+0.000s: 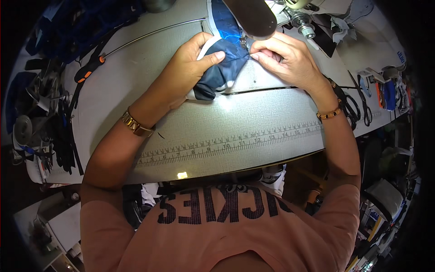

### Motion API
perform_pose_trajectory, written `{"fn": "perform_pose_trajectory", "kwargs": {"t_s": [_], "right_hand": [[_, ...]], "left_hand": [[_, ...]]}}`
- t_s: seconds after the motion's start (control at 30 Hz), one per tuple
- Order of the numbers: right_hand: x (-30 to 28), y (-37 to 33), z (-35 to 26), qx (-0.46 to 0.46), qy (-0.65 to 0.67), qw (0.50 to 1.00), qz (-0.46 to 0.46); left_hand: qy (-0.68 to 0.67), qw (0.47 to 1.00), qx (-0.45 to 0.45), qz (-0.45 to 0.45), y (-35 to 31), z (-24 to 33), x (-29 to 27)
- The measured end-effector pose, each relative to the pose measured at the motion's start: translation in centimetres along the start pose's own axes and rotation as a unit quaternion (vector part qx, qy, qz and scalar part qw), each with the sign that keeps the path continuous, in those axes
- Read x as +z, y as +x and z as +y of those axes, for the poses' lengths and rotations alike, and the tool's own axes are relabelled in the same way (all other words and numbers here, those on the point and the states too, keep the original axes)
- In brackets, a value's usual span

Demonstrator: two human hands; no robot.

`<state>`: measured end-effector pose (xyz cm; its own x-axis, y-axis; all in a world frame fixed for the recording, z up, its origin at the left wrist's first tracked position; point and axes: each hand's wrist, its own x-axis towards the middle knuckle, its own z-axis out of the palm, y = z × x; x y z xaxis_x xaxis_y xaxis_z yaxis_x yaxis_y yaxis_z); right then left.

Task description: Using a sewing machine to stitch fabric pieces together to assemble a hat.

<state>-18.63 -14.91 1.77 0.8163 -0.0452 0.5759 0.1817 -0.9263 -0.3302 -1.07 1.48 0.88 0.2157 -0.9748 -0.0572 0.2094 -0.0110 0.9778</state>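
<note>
A piece of dark blue fabric with white edging lies bunched on the sewing table, partly under the sewing machine head. My left hand grips its left side, thumb on top and fingers curled beneath. At the fabric's right edge, close to the metal presser foot, my right hand is closed in a pinch on the cloth. More blue fabric stretches away behind the foot, lit by a bright lamp. The machine head hides the needle.
An orange-and-black screwdriver lies on the left, its long shaft pointing toward the machine. Black scissors rest at the right edge. A printed ruler scale runs along the table's near side. Blue plastic crates stand far left.
</note>
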Motion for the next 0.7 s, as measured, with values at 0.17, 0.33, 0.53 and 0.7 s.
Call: {"fn": "perform_pose_trajectory", "kwargs": {"t_s": [0.17,0.33,0.53,0.7], "right_hand": [[0.3,-0.1,0.0,-0.004,-0.012,1.000,-0.001],[0.7,0.0,-0.1,-0.011,-0.037,0.999,0.015],[1.8,0.2,-0.1,-0.024,-0.029,0.999,0.034],[1.9,0.2,0.2,-0.014,-0.011,0.999,0.035]], "left_hand": [[0.127,0.992,0.027,-0.004,0.0,0.6,-0.1],[0.197,0.977,0.072,0.024,0.2,0.3,-0.3],[0.305,0.920,0.238,0.064,0.4,-0.2,0.2],[0.352,0.895,0.268,0.055,0.2,0.3,0.6]]}}
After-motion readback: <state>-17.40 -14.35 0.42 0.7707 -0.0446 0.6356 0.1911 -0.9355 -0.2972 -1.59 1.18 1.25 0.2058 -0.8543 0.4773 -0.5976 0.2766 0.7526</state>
